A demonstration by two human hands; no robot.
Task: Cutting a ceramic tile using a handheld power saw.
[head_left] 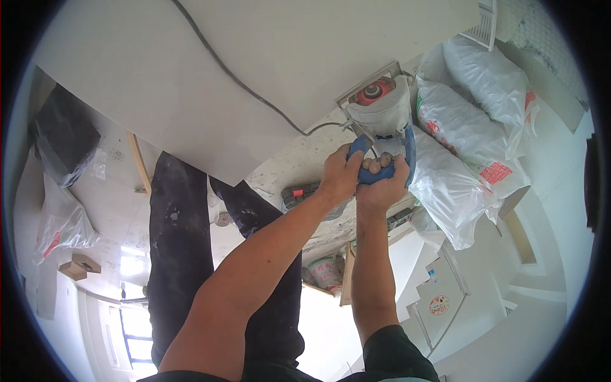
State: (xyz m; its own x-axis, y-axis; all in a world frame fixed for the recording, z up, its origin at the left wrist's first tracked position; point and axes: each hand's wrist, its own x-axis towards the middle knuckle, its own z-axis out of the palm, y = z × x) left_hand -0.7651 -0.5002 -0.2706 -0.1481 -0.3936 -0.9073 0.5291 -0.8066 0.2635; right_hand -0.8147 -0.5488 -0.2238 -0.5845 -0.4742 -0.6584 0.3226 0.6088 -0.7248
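Observation:
My left hand [340,170] and my right hand [384,179] are both wrapped round the blue handle of a corded power tool that looks like a handheld circular saw [380,113]. Its body appears covered in white material, with a red and black round part near a metal base plate. The plate meets the right edge of a large pale board [191,108]. From the tool, a dark cable [235,77] runs up across the board. Any blade is hidden.
Stuffed white plastic sacks [468,127] lie piled just right of the tool. Under the board's lower edge sits a dark case or tool with a red part [299,195]. My legs [181,223] stand beside the board. A small cardboard box [79,267] is at far left.

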